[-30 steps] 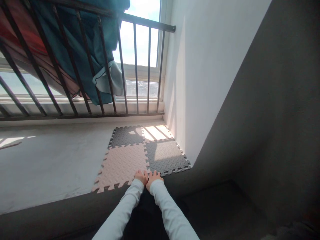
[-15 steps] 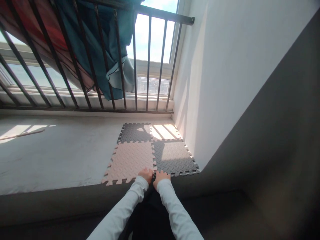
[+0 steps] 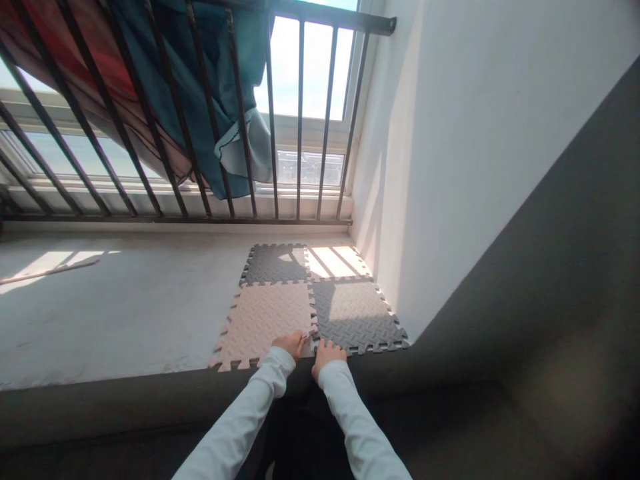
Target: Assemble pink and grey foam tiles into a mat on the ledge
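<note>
Four puzzle-edged foam mat tiles lie in a square on the ledge. My left hand (image 3: 291,344) pinches the front right corner of the pink foam tile (image 3: 267,310), which looks slightly raised there. Beside it, my right hand (image 3: 329,353) grips the front left corner of the dark grey foam tile (image 3: 357,313), fingers on top and thumb near the edge. Toward the front a gap shows between these two tiles; farther back their teeth meet. Behind them lie another dark grey foam tile (image 3: 277,265) and a sunlit pale foam tile (image 3: 336,262).
The pale ledge (image 3: 125,313) drops off at its front edge. A white wall (image 3: 445,147) borders the tiles on the right. Behind stands a dark metal railing (image 3: 301,133) with a blue and red curtain (image 3: 193,87). A thin strip (image 3: 50,271) lies at left.
My hands have moved apart, the left one slightly up and left with the pink tile's corner. A gap has opened between the two front tiles. The view has shifted a little.
</note>
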Demonstrator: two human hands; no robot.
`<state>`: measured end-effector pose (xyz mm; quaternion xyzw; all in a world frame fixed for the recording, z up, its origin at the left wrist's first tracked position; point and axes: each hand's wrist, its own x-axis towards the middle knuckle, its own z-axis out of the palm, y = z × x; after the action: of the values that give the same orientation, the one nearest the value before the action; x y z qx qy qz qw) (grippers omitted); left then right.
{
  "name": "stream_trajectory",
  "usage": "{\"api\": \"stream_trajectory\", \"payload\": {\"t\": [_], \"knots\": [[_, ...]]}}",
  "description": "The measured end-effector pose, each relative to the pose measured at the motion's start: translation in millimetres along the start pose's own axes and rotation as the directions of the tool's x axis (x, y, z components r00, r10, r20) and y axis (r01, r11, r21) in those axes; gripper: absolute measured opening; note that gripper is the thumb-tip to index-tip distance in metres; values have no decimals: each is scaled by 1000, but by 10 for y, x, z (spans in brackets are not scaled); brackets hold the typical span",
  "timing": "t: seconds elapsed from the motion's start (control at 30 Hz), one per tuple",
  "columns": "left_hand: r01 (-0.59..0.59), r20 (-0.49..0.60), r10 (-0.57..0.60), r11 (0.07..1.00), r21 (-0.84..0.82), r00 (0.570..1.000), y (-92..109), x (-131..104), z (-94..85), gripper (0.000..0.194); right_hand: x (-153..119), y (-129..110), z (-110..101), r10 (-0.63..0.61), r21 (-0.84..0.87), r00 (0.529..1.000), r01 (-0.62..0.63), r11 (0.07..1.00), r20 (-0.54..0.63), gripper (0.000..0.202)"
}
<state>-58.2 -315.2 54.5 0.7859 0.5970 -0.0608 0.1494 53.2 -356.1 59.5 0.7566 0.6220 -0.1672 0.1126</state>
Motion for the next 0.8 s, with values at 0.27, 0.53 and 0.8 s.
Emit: {"api": "stream_trajectory", "payload": {"t": [0.27, 0.53, 0.8], "knots": [[-35, -11, 35, 998, 55, 999, 45, -13, 36, 40, -38, 16, -8, -8, 71, 1000, 10, 997, -23, 72], [-186, 88, 175, 972, 146, 981, 168, -19, 15, 42, 51, 126, 2, 0, 295, 995, 28, 955, -96, 36], [-31, 30, 28, 992, 120, 999, -204, 861, -292, 51, 142, -83, 58, 75, 461, 996, -46, 886, -45, 61]]}}
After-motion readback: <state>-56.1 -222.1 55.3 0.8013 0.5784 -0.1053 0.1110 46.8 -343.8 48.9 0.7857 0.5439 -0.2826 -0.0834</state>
